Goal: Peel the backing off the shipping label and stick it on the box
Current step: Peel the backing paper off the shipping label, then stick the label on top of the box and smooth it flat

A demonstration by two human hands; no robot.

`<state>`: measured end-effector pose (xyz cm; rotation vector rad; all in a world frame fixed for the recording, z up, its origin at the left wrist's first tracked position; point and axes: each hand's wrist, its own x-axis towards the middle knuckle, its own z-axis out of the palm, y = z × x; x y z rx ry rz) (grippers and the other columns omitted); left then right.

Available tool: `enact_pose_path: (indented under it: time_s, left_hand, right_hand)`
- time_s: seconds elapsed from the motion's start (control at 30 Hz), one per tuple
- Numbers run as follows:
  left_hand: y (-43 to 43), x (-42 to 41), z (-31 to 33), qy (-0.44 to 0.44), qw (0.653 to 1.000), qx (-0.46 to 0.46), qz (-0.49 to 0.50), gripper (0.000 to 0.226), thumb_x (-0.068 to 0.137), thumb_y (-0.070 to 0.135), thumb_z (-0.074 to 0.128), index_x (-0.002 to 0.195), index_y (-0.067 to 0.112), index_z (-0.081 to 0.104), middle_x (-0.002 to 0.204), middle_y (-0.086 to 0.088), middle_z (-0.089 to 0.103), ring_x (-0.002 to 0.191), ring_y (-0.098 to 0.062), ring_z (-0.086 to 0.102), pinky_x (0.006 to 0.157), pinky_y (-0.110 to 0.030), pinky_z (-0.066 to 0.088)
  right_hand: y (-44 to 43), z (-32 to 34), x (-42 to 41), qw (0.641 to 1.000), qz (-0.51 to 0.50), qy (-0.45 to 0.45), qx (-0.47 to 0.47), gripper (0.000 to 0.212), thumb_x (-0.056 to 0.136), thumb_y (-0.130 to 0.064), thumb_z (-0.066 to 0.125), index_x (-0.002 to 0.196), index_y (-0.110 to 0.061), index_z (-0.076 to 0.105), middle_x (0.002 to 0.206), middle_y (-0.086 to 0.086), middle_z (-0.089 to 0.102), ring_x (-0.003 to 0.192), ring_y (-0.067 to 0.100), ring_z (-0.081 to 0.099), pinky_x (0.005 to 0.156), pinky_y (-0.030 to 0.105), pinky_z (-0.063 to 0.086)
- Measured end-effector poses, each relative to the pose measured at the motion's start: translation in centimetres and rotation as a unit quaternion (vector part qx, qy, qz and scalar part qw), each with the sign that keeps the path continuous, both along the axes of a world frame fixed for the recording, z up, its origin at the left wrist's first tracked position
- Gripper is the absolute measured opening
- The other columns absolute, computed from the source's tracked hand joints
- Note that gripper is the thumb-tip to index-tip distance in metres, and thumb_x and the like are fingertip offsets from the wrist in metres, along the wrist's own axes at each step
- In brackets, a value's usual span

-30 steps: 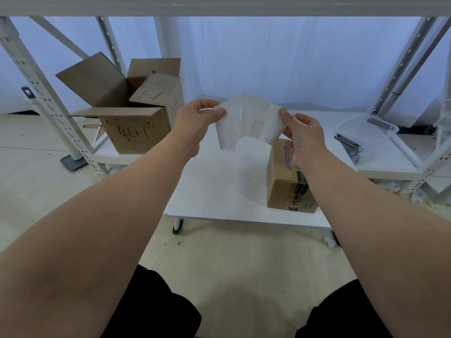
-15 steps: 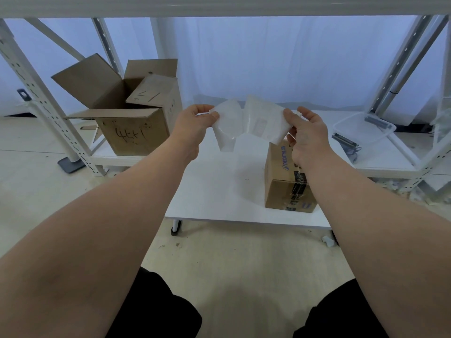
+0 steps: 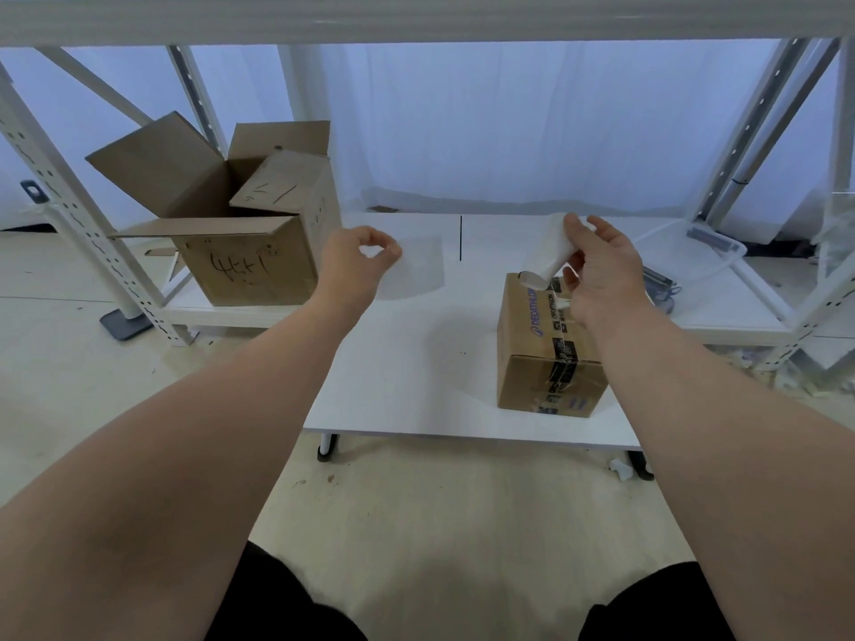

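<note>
A person in black clothing [image 3: 287, 608] reaches both bare forearms over a pale floor toward a low white table [image 3: 393, 363], where a taped brown box [image 3: 532, 358] with printed lettering stands on the right side, close to the near edge. Above the far end of that box, just clear of its top, the right hand [image 3: 601, 270] grasps the shipping label [image 3: 546, 254], a white sheet curled into a loose roll between thumb and fingers. Well apart to the left, over the middle of the table, the left hand [image 3: 358, 261] pinches thumb to forefinger on the edge of the backing sheet [image 3: 416, 270], a thin translucent piece that hangs to the right of the hand. Farther back on the left, an open carton [image 3: 250, 266] with handwriting on its front sits on the bottom shelf of a white metal rack [image 3: 69, 210]; on the far right lies a clear plastic tub [image 3: 694, 252], with a white curtain [image 3: 509, 131] behind
</note>
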<state>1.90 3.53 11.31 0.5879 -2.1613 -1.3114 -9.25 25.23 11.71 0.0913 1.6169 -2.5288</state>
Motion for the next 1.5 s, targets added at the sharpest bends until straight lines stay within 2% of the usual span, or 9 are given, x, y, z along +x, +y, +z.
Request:
enact_pose_path:
  time_s: [0.13, 0.4, 0.6, 0.77, 0.97, 1.1, 1.3, 1.43, 1.5]
  left_hand:
    - [-1.4, -1.0, -2.1, -0.098, 0.968, -0.231, 0.004, 0.017, 0.092, 0.024, 0.058, 0.100, 0.009, 0.062, 0.104, -0.003, 0.040, 0.082, -0.017, 0.048, 0.073, -0.026, 0.038]
    - [-2.2, -3.7, -6.5, -0.164, 0.866, -0.471, -0.041, 0.012, 0.092, 0.013, 0.050, 0.098, 0.004, 0.054, 0.106, -0.015, 0.050, 0.089, -0.032, 0.051, 0.065, -0.040, 0.044]
    - [-2.7, -4.5, -10.1, -0.252, 0.827, -0.486, -0.131, 0.020, 0.091, 0.023, 0.055, 0.102, 0.007, 0.056, 0.111, -0.013, 0.051, 0.100, -0.031, 0.052, 0.082, -0.039, 0.046]
    - [-2.9, -4.4, -10.6, -0.293, 0.840, -0.424, -0.170, 0.047, 0.084, 0.053, 0.059, 0.102, 0.010, 0.055, 0.110, -0.009, 0.052, 0.100, -0.027, 0.050, 0.083, -0.035, 0.042]
    - [-1.2, -4.3, -6.7, -0.068, 0.916, -0.383, -0.093, 0.056, 0.086, 0.056, 0.045, 0.112, 0.007, 0.054, 0.109, -0.011, 0.055, 0.096, -0.029, 0.056, 0.083, -0.035, 0.039]
    - [1.4, -4.6, -2.9, 0.021, 0.858, -0.500, -0.118, 0.069, 0.078, 0.066, 0.046, 0.118, 0.011, 0.054, 0.117, -0.010, 0.054, 0.108, -0.027, 0.052, 0.093, -0.033, 0.027]
    - [4.6, -4.5, -1.6, 0.124, 0.752, -0.633, -0.135, 0.027, 0.084, 0.042, 0.053, 0.097, 0.020, 0.060, 0.099, 0.002, 0.064, 0.100, -0.023, 0.060, 0.100, -0.041, 0.020]
    - [7.1, -4.4, -0.3, 0.152, 0.762, -0.617, -0.120, 0.011, 0.082, 0.028, 0.058, 0.087, 0.020, 0.063, 0.086, 0.006, 0.066, 0.096, -0.023, 0.064, 0.101, -0.041, 0.018]
    - [8.1, -4.2, 0.5, 0.149, 0.809, -0.559, -0.100, 0.007, 0.083, 0.023, 0.060, 0.087, 0.020, 0.065, 0.086, 0.007, 0.066, 0.099, -0.022, 0.062, 0.102, -0.039, 0.015]
  right_hand:
    - [-1.5, -0.7, -0.8, 0.997, 0.066, 0.017, 0.040, 0.020, 0.080, -0.021, 0.074, 0.095, -0.020, 0.061, 0.103, 0.001, 0.065, 0.094, 0.019, 0.062, 0.085, 0.034, 0.050]
    - [-6.0, -2.8, -2.4, 0.981, 0.147, 0.032, 0.120, 0.014, 0.083, -0.022, 0.072, 0.085, -0.015, 0.060, 0.093, 0.001, 0.064, 0.087, 0.019, 0.061, 0.080, 0.034, 0.052]
    - [-6.9, -4.1, -3.2, 0.985, 0.147, 0.009, 0.090, 0.017, 0.084, -0.017, 0.071, 0.080, -0.011, 0.055, 0.093, 0.006, 0.063, 0.089, 0.023, 0.062, 0.086, 0.042, 0.056]
    - [-7.2, -4.4, -3.0, 0.986, 0.142, -0.002, 0.084, 0.022, 0.084, -0.017, 0.071, 0.075, -0.012, 0.051, 0.090, 0.005, 0.061, 0.087, 0.023, 0.061, 0.086, 0.042, 0.057]
    - [-6.8, -3.9, -2.3, 0.988, 0.110, -0.006, 0.112, 0.023, 0.083, -0.022, 0.071, 0.074, -0.013, 0.052, 0.095, 0.006, 0.060, 0.094, 0.025, 0.060, 0.090, 0.045, 0.054]
    - [-5.7, -2.4, -1.8, 0.987, 0.101, -0.025, 0.119, 0.024, 0.082, -0.029, 0.071, 0.076, -0.013, 0.054, 0.085, 0.006, 0.059, 0.077, 0.022, 0.057, 0.069, 0.034, 0.052]
    - [-1.8, -0.3, -0.3, 0.988, 0.107, -0.046, 0.104, 0.025, 0.080, -0.031, 0.074, 0.078, -0.015, 0.054, 0.078, 0.004, 0.058, 0.076, 0.024, 0.053, 0.060, 0.031, 0.043]
    - [1.2, 1.0, 0.7, 0.993, 0.084, -0.051, 0.072, 0.021, 0.082, -0.026, 0.072, 0.082, -0.014, 0.055, 0.080, 0.006, 0.060, 0.069, 0.021, 0.055, 0.057, 0.029, 0.045]
    - [2.4, 1.6, 1.3, 0.992, 0.078, -0.062, 0.080, 0.016, 0.084, -0.023, 0.070, 0.085, -0.013, 0.056, 0.077, 0.006, 0.058, 0.059, 0.017, 0.051, 0.050, 0.025, 0.040]
